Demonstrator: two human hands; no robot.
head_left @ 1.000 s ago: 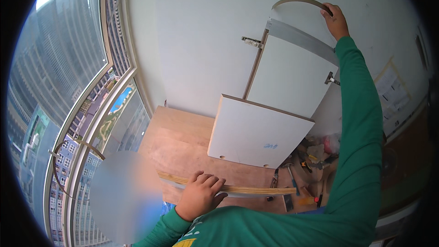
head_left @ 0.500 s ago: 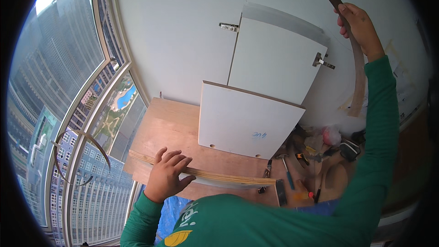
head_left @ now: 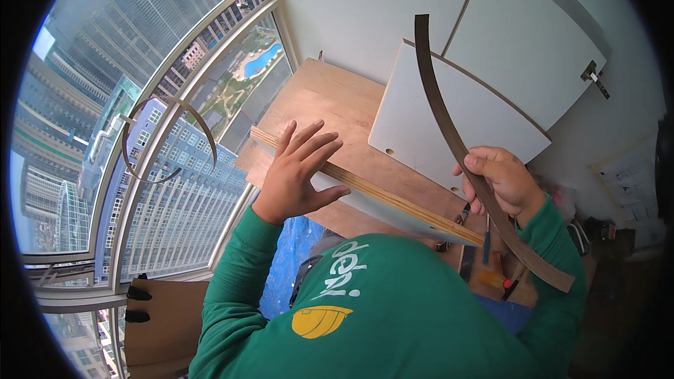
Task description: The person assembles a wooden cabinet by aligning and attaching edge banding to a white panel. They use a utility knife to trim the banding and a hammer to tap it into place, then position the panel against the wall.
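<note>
Brown strip (head_left: pixel 458 147) has come down (in right grip (head_left: pixel 507 181)); left grip (head_left: pixel 295 177) splayed.

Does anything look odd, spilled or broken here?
One thing: a curled strip loops in front of the window, odd because it hangs apart, while a similar-looking brown strip is in the right hand. It may simply be parked there. I see no clear spill or damage.

Table (head_left: pixel 330 102): brown wood, carrying boards and a tool
Toward far edge: white panel (head_left: pixel 442 109) is leaning
Near edge: thick board (head_left: pixel 393 205) is standing sideways
Right end: dark tool (head_left: pixel 461 215) is lying
</note>
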